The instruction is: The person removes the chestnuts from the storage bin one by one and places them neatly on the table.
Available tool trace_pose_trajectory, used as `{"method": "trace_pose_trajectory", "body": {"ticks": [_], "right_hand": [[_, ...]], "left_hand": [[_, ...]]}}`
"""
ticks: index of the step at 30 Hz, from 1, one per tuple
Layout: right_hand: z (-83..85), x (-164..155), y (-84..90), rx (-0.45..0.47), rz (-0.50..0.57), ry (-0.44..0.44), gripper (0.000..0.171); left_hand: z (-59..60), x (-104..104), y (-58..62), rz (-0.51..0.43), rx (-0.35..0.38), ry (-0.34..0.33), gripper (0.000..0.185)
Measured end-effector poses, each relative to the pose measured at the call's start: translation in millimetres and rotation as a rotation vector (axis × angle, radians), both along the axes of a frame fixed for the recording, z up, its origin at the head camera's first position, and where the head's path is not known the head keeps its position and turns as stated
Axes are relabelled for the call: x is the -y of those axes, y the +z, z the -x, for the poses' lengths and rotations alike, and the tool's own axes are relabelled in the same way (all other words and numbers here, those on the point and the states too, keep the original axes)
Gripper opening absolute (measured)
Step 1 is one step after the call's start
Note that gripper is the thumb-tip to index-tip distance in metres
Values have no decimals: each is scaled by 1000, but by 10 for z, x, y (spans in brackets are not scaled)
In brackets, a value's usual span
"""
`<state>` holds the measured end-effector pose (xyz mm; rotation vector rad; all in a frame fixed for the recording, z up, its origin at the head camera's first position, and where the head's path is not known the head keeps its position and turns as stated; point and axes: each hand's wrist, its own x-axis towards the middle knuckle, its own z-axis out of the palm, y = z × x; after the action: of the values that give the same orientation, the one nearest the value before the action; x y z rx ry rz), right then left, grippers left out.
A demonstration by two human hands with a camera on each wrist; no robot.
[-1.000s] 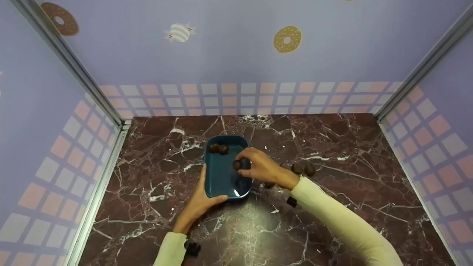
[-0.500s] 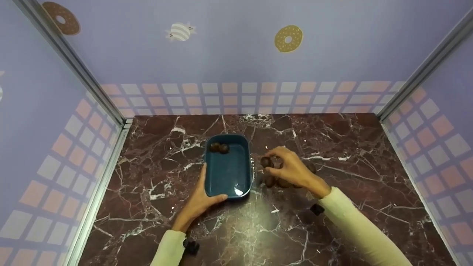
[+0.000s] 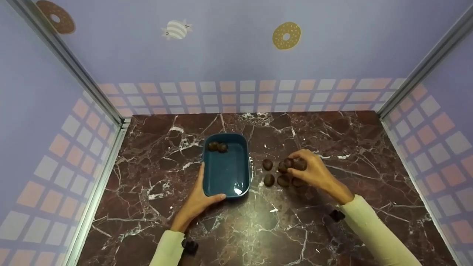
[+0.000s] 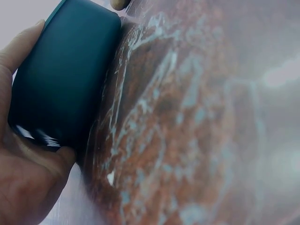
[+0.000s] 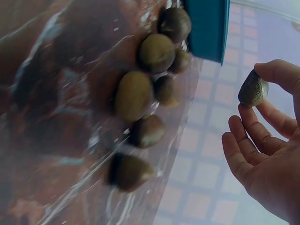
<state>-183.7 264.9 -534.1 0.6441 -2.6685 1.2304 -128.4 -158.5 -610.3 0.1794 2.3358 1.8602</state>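
Observation:
In the head view, my left hand (image 3: 201,195) holds a teal rectangular dish (image 3: 227,173) at its near left corner, thumb on the near rim and fingers along the left wall. Two brown chestnuts (image 3: 222,147) lie in the dish's far left corner. My right hand (image 3: 314,171) is to the right, above several chestnuts (image 3: 268,180) lying in two rough rows on the table, partly hidden by it. The right wrist view shows thumb and index finger pinching one chestnut (image 5: 254,89), the other fingers loosely bent. There it is apart from the chestnuts (image 5: 133,96) on the table.
The table (image 3: 166,218) has a dark red marbled, glossy top. A lilac wall (image 3: 229,51) with a checked border stands at the back. Side walls with metal corner strips (image 3: 99,184) bound the table left and right.
My right hand has moved right, from over the dish to above the chestnuts on the table. A chestnut now lies where that hand was half a second ago. My left hand and the dish stay put.

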Motion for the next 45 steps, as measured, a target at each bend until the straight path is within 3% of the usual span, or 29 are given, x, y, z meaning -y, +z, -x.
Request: {"method": "trace_pose_trajectory", "body": {"ticks": [6,21,32,45], "right_hand": [[-37,-136,-107,-3,2,-16,37],[-214,-395,-331,10,-61,-84,35],[-342,-561,-435,-59,-66,-145,37],[-399,-658,-577,31,-127,-175,35]], "left_hand": [[-12,21,1,-8,9,18,141],[-1,7,-4,-29,7,-15,139],[-3,1,-20,-26,-5,-5,139],[3,-1,-36,-17,-20,0,138]]}}
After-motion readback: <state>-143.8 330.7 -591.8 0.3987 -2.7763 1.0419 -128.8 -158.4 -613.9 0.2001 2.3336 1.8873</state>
